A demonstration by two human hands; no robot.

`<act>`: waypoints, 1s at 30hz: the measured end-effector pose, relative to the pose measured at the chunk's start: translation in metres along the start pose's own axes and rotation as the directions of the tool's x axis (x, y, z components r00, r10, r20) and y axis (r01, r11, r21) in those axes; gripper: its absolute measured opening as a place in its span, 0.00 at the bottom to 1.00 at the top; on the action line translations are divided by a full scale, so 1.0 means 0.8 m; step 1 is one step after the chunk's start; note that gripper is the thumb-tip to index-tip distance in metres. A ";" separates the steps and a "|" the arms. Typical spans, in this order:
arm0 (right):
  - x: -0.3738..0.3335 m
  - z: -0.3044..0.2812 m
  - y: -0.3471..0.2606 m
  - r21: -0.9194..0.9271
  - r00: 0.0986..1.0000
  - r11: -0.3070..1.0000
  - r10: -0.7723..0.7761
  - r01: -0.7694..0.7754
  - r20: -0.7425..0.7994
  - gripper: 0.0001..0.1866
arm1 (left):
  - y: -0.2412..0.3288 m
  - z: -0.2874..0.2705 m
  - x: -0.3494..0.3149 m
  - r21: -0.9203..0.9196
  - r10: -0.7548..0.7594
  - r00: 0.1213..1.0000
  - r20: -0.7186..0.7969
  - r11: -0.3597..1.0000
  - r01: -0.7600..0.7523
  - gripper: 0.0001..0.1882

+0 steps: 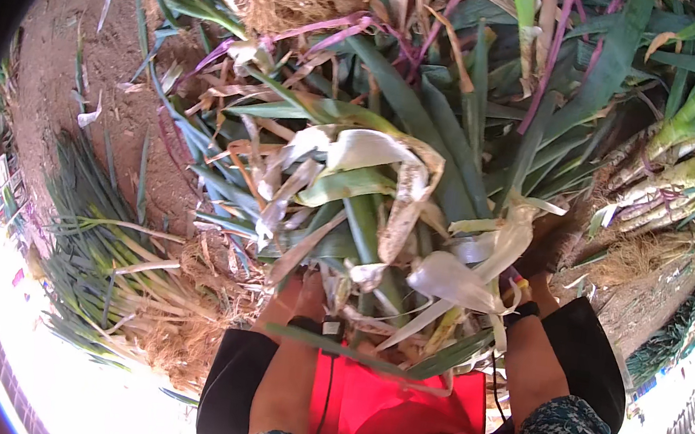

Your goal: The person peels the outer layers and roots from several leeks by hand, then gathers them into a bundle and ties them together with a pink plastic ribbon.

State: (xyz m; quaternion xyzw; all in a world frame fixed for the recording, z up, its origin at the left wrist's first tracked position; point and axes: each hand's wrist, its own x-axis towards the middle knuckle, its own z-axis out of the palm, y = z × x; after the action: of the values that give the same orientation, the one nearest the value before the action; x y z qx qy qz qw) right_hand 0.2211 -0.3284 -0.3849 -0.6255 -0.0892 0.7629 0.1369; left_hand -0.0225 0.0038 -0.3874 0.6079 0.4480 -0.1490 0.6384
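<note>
Withered leaves (365, 150) drape the green onions (361, 224) just beyond our red apron (394, 407), long axis running away from us, slanting left. Foliage partly hides our left hand (313, 296) and right hand (513, 296); we cannot tell their grip.

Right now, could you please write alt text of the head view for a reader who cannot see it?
A person's left hand and right hand, mostly hidden, are among long green leaves and withered leaves, in front of a red cloth. Leek-like plants lie on the left; rooted stalks lie on the right.
</note>
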 end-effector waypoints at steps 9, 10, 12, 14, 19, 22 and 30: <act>-0.011 -0.024 -0.103 0.025 0.995 0.996 -0.088 0.087 0.050 0.15 | -0.028 -0.011 -0.007 0.518 0.077 0.979 0.186 0.839 -0.164 0.28; -0.015 -0.021 -0.133 0.022 0.994 0.995 -0.098 0.097 0.048 0.15 | -0.010 -0.009 -0.002 0.509 0.095 0.979 0.183 0.842 -0.177 0.28; -0.028 -0.020 -0.167 0.023 0.985 0.988 -0.153 0.151 0.076 0.14 | 0.026 -0.031 -0.008 0.523 0.113 0.983 0.147 0.834 -0.175 0.28; -0.056 -0.038 -0.198 0.018 0.983 0.985 -0.170 0.169 0.068 0.13 | 0.065 -0.028 -0.002 0.504 0.152 0.978 0.146 0.839 -0.205 0.28; -0.130 -0.048 -0.231 0.071 0.981 0.980 -0.182 0.187 -0.071 0.13 | 0.178 -0.039 0.022 0.471 0.257 0.952 0.169 0.827 -0.307 0.29; -0.174 -0.047 -0.262 0.105 0.969 0.974 -0.182 0.201 -0.166 0.13 | 0.247 -0.041 0.035 0.441 0.324 0.928 0.183 0.817 -0.372 0.29; -0.302 -0.080 -0.353 0.068 0.862 0.957 -0.221 0.281 -0.455 0.12 | 0.467 -0.044 0.069 0.307 0.579 0.802 0.145 0.744 -0.593 0.30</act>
State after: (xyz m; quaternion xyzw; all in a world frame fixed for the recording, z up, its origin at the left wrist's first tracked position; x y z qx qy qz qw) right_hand 0.3550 -0.1406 -0.0865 -0.7550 -0.0858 0.5802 0.2931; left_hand 0.2690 0.1365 -0.1837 0.8145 0.1890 -0.0279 0.5478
